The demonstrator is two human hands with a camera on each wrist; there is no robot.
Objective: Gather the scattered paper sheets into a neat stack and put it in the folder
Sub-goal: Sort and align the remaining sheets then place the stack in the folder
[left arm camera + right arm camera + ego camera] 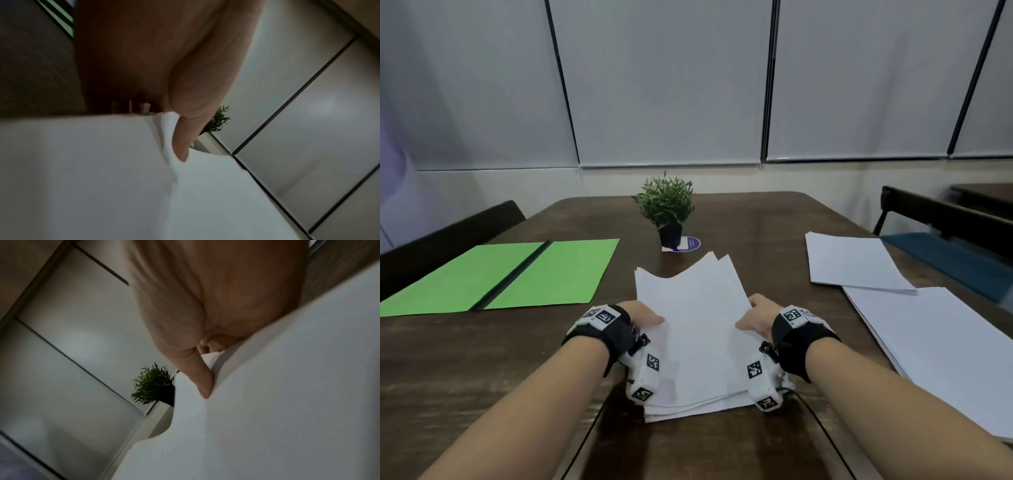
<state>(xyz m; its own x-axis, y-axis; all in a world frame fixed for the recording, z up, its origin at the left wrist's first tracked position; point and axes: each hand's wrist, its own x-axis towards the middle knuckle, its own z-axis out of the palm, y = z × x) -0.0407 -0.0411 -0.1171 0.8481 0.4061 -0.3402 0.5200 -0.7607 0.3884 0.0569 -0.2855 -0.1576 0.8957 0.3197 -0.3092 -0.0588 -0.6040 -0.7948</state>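
A bundle of white paper sheets (695,329) stands tilted on its near edge at the table's middle, its top corners fanned unevenly. My left hand (645,317) grips its left edge, thumb on the front face, and my right hand (755,317) grips the right edge the same way. In the left wrist view my left hand's thumb (185,133) presses into the paper sheets (102,170). In the right wrist view my right hand's thumb (200,379) lies on the paper sheets (277,402). A green folder (506,274) lies open and flat at the left. More sheets (856,262) and another pile (935,346) lie at the right.
A small potted plant (667,209) stands at the table's far middle beside a round blue coaster (690,244). A dark bench (448,236) runs along the left, a blue-cushioned bench (948,253) along the right. Cables trail off the wooden table (465,359) at its near edge.
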